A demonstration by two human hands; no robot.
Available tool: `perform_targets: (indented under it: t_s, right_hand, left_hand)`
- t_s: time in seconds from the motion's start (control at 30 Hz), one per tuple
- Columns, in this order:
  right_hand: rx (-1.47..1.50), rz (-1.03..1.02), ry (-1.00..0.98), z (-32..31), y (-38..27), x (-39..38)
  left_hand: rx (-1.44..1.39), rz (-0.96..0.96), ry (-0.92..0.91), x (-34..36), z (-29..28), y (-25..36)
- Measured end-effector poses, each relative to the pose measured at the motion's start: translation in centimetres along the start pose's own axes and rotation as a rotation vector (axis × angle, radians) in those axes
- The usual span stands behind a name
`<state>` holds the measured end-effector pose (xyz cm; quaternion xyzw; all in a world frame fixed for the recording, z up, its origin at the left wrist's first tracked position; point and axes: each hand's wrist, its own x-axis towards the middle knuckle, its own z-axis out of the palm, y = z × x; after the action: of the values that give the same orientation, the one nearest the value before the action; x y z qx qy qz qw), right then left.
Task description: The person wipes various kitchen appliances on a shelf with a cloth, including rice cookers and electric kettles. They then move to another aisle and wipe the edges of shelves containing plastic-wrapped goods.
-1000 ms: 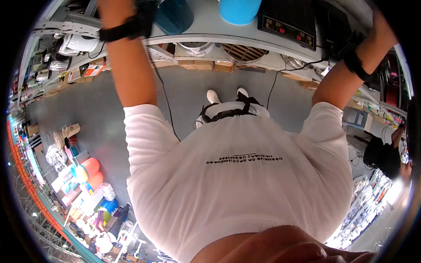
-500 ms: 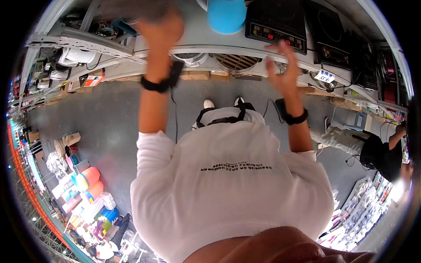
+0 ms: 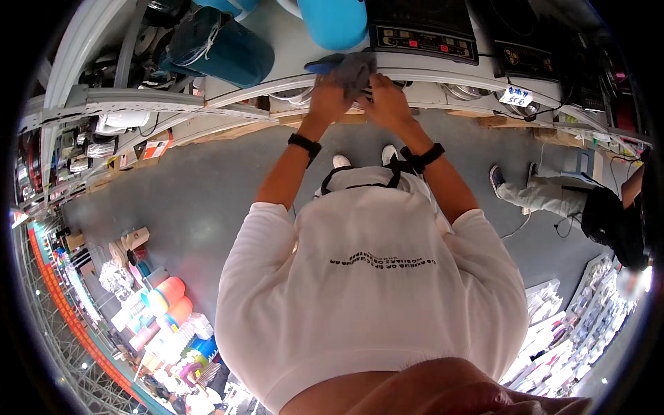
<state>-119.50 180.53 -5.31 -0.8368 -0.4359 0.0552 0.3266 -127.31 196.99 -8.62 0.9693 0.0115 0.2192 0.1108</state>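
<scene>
Around us spreads a smooth grey floor point(image 3: 207, 159) in a crowded goods hall; at its upper edge we face a metal rack point(image 3: 138, 99), whose pale shelf point(image 3: 290, 52) carries appliances and vessels; at the far right another person point(image 3: 612, 225) in a black top stands near the goods, well apart from our hands.

On the shelf we have a black cooker point(image 3: 422, 43) with a lit button panel, and a second black cooker point(image 3: 526, 59) to its right; left of them lies the bulk of a dark teal bucket point(image 3: 242, 59), a pale cord across its end; between bucket and first cooker stands a light blue jug point(image 3: 337, 24) with a white handle; we cannot see into the bucket or the jug, so we cannot tell what either holds.

Our left hand point(image 3: 330, 100) and right hand point(image 3: 385, 100) meet at the shelf's front edge, both closed on a grey cloth point(image 3: 356, 75), bunched between them just below the jug and near the first cooker; a dark blue patch point(image 3: 324, 66) shows beside it, and we cannot tell whether it is a fold or something separate.

To handle the cloth well, we would judge it best to gather loose ends into the palms, grip evenly with both hands, and hold it clear of the cooker's buttons and the jug.
</scene>
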Motion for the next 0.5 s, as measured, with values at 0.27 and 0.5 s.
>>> perform_targets:
  t_s: [0.27,0.5]
  right_hand:
    - [-0.247,0.271,0.226,-4.9,8.9,-4.4]
    - [-0.231,0.356,0.219,-6.8,8.6,-2.8]
  left_hand:
    - [-0.199,0.128,-0.148,6.2,6.0,8.3]
    - [-0.159,0.143,-0.272,7.7,8.9,12.8]
